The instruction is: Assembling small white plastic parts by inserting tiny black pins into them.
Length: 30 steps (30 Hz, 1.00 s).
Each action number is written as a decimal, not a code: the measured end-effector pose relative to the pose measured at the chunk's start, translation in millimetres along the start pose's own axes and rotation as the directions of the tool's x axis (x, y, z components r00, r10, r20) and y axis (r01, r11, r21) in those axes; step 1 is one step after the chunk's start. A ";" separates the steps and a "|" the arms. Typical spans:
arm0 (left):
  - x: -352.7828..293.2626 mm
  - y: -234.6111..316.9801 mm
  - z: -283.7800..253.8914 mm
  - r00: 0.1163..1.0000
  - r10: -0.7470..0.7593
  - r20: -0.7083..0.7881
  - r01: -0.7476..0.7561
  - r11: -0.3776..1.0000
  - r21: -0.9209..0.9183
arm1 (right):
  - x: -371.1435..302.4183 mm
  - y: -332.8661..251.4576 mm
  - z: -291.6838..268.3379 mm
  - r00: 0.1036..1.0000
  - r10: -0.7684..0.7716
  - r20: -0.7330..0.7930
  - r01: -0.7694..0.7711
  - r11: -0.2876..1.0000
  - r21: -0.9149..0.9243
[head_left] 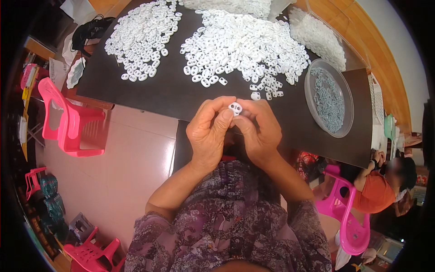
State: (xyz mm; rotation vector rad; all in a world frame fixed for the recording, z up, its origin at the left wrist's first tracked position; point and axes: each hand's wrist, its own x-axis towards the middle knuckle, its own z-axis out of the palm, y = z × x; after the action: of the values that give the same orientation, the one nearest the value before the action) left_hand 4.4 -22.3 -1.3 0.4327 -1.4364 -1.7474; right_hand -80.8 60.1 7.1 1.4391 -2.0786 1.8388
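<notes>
Between the fingertips of both hands is a small white two-hole plastic cord lock (235, 108), held just off the near edge of the dark table. My left hand (209, 129) pinches it from the left with thumb and forefinger. From the right, the thumb and fingers of my right hand (259, 126) close on the same piece. Just beyond the hands lie several loose white plastic parts (270, 85), near a big heap of similar parts (247, 43). A second heap of white two-hole pieces (144, 38) is at the far left.
A round clear tub (312, 97) of small blue-grey pieces, seemingly springs, stands on the table's (158, 95) right. Bags of white parts (317, 38) lie behind. Pink chairs (68, 120) stand at left and lower right. A person in an orange top (374, 192) sits at the right.
</notes>
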 end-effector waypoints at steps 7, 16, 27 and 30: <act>0.2 1.1 0.5 0.999 0.024 0.022 -0.024 0.999 0.024 | -1.3 -0.9 1.3 0.999 0.035 0.007 -0.036 0.999 0.041; -3.6 -5.4 5.1 0.994 0.084 -0.071 -0.082 0.996 0.031 | -5.5 0.2 11.0 0.998 0.032 -0.054 -0.031 0.999 0.021; -5.4 -4.3 6.1 0.981 0.163 -0.102 -0.153 0.984 0.095 | -4.4 -2.9 12.2 0.999 -0.037 -0.022 0.036 0.999 -0.039; -5.7 -3.2 7.9 0.982 0.157 -0.107 -0.149 0.986 0.076 | -4.6 -2.3 12.6 0.998 -0.024 -0.054 0.023 1.000 -0.015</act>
State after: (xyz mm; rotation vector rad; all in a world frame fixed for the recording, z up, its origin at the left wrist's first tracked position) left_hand 1.2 -12.7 -3.2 0.4373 -1.4133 -1.5321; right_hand -70.1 53.2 2.5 1.3879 -2.0376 1.8290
